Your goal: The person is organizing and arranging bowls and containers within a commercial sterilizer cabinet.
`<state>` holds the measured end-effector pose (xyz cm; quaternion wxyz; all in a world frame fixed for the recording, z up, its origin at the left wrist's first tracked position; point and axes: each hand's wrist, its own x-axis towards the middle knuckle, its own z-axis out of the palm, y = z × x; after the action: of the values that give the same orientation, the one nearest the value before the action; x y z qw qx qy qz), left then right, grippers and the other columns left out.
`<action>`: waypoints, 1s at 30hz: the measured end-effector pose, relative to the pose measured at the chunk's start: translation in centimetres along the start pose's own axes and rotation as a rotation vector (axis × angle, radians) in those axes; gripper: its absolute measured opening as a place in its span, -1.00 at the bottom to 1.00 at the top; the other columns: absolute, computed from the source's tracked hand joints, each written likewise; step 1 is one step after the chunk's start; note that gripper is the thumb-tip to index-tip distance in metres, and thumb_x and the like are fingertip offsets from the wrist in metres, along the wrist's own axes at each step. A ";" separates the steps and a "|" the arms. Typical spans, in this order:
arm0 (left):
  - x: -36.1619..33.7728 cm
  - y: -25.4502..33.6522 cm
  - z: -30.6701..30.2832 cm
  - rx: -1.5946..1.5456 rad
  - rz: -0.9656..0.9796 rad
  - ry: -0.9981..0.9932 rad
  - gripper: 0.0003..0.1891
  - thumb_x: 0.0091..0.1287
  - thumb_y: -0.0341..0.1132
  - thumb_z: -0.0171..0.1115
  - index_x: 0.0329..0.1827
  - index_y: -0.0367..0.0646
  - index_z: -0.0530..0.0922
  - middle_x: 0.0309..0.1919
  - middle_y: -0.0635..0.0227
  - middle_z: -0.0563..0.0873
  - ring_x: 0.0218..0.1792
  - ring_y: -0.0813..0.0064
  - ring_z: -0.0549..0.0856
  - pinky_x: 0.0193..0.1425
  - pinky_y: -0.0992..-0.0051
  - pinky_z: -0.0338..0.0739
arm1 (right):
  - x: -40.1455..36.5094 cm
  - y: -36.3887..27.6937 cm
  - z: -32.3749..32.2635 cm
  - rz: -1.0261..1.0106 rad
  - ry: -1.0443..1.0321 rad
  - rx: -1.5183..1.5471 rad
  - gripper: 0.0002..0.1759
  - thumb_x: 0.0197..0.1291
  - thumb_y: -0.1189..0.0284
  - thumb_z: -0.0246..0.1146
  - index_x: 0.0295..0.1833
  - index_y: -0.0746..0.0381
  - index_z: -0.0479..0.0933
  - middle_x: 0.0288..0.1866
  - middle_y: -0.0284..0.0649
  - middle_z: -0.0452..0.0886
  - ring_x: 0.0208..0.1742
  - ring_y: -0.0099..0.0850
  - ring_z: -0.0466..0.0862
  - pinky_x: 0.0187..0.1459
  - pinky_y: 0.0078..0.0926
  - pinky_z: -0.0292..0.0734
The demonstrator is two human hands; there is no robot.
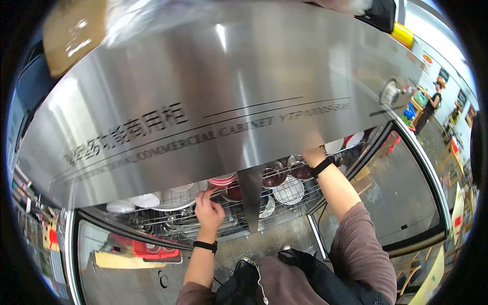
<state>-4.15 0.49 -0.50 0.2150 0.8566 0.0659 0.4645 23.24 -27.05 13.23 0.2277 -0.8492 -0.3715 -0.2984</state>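
Note:
A steel cabinet (218, 66) stands before me with both glass doors swung open. My left hand (208, 209) is at the front edge of a wire shelf (178, 218), its fingers extended beside a stack of red-and-white dishes (222, 180). I see nothing held in it. My right hand (314, 151) reaches inside on the right, above dark glass bowls (274, 175); the cabinet's top panel hides its fingers. A white plate (288, 190) lies lower, under the wires, and white bowls (145, 200) sit at the left end.
The left glass door (127, 274) and right glass door (401, 188) flank me. A steel centre post (249, 198) divides the opening. A red basket (155, 249) shows through the left door. Another person (432, 108) stands far right. A brown box (73, 35) is on top.

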 end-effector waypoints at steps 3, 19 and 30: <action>-0.6 -0.5 1.0 0.021 -0.036 0.033 -0.46 0.11 -0.64 0.12 0.25 -0.23 0.52 0.14 -0.18 0.55 0.07 -0.27 0.63 0.08 -0.01 0.61 | -1.1 -0.1 -0.2 -0.092 -0.029 0.030 -0.78 0.20 0.42 0.35 -0.06 0.25 0.68 -0.12 -0.01 0.74 -0.05 0.06 0.71 0.01 0.03 0.60; -0.6 0.9 3.8 0.129 -0.125 0.246 -0.52 0.08 -0.64 0.00 0.14 -0.35 0.48 0.07 -0.16 0.51 0.10 -0.23 0.54 0.14 0.03 0.49 | -12.7 9.0 -10.8 -0.058 0.084 -0.059 -0.83 0.05 0.47 0.44 -0.27 0.22 0.58 -0.34 -0.17 0.65 -0.29 -0.13 0.70 -0.30 -0.17 0.65; -1.0 1.5 3.9 0.246 -0.144 0.256 -0.49 0.04 -0.63 0.01 0.16 -0.36 0.42 0.09 -0.15 0.48 0.15 -0.30 0.52 0.32 0.11 0.44 | -11.6 14.0 -8.0 -0.079 -0.029 0.007 -0.84 0.15 0.37 0.36 -0.26 0.22 0.60 -0.27 -0.18 0.67 -0.16 -0.13 0.71 -0.18 -0.13 0.68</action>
<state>-1.63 -2.33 -2.48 0.1314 0.8034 0.2100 0.5415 24.97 -46.34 8.78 0.2131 -0.8373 -0.4091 -0.2936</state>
